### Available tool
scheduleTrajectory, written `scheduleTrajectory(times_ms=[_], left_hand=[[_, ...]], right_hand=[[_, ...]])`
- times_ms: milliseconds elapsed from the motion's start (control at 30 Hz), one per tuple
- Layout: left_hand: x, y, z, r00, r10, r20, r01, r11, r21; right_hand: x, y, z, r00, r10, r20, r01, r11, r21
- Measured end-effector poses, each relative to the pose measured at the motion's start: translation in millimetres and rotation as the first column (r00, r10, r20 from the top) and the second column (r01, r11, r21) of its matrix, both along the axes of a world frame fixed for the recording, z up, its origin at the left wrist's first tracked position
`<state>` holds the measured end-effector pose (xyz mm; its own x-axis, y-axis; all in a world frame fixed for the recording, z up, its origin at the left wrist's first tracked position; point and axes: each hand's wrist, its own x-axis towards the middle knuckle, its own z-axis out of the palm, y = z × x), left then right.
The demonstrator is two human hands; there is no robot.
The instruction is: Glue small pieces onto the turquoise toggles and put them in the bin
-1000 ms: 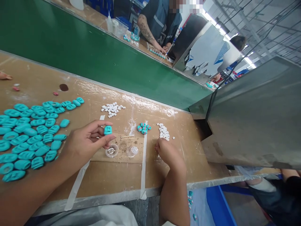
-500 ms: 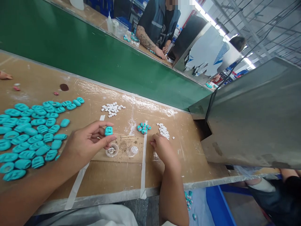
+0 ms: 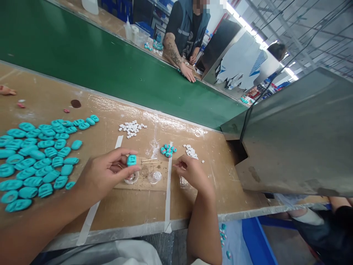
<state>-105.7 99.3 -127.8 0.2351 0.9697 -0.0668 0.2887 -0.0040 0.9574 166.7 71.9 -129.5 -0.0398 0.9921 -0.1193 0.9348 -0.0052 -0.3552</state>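
Between the thumb and fingers of my left hand [image 3: 110, 167] is a small turquoise moulded piece [image 3: 131, 159] with slots in its face, held above the table. My right hand [image 3: 190, 171] is pinched together just right of a tape strip [image 3: 168, 187]; whatever its fingertips hold is too small to make out. Close behind it is a pile of small white pieces [image 3: 191, 151]. A cluster of turquoise pieces with pink and white [image 3: 168, 150] lies between the hands. Two thin sticks [image 3: 149, 161] and a small clear dish [image 3: 155, 177] rest on a cardboard piece [image 3: 143, 185].
Many turquoise pieces [image 3: 35, 162] spread over the table's left side. Another white pile [image 3: 131, 127] sits farther back. A green belt [image 3: 124, 73] runs behind the table, with a co-worker [image 3: 184, 40] beyond. At right stands a large metal housing [image 3: 298, 136]; a blue bin [image 3: 256, 239] is below.
My left hand has moved slightly right and down with the turquoise piece. My right hand has shifted slightly left, still pinched. The co-worker's hand has reached out over the green belt.
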Motion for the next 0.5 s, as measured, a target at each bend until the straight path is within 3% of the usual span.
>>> scheduleTrajectory(times_ms=[100, 167, 233, 367, 500], left_hand=[[-2, -4, -10.5, 0.988, -0.099, -0.119, 0.12, 0.975, 0.186], [-2, -6, -16.3, 0.962, -0.164, -0.216, 0.234, 0.905, 0.355], [-2, -7, -18.9, 0.94, -0.204, -0.273, 0.321, 0.799, 0.508], [-1, -7, -16.0, 0.928, -0.246, -0.281, 0.373, 0.637, 0.675], [-1, -7, -14.1, 0.904, -0.257, -0.342, 0.428, 0.581, 0.693]], right_hand=[[-22, -6, 9.5, 0.97, 0.133, -0.201, -0.101, 0.982, 0.159], [-39, -11, 9.6, 0.865, 0.308, -0.396, -0.171, 0.923, 0.345], [-54, -16, 6.0, 0.727, 0.458, -0.512, -0.195, 0.852, 0.486], [-67, -21, -1.6, 0.649, 0.535, -0.541, -0.232, 0.816, 0.529], [-68, -21, -2.8, 0.626, 0.562, -0.54, -0.262, 0.804, 0.534]])
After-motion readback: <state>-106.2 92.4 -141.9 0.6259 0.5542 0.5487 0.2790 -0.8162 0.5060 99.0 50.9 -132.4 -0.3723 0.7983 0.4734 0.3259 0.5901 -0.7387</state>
